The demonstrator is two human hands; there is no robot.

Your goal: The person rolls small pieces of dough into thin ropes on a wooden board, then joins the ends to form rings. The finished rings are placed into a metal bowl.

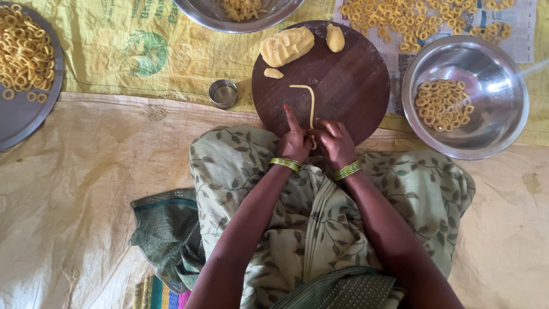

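A thin yellow dough rope (309, 100) lies on the round dark wooden board (349, 86), hooked at its far end. My left hand (294, 140) and my right hand (333, 142) meet at the board's near edge, both pinching the rope's near end. My left index finger points up along the board. A large dough lump (286, 46), a smaller lump (335, 38) and a little piece (273, 73) rest on the board's far side.
A steel bowl (486, 120) with several dough rings stands right of the board. More rings lie on newspaper (434, 20) behind it and on a grey plate (23, 109) far left. A small steel cup (223, 93) sits left of the board. Another steel bowl (200, 14) is behind.
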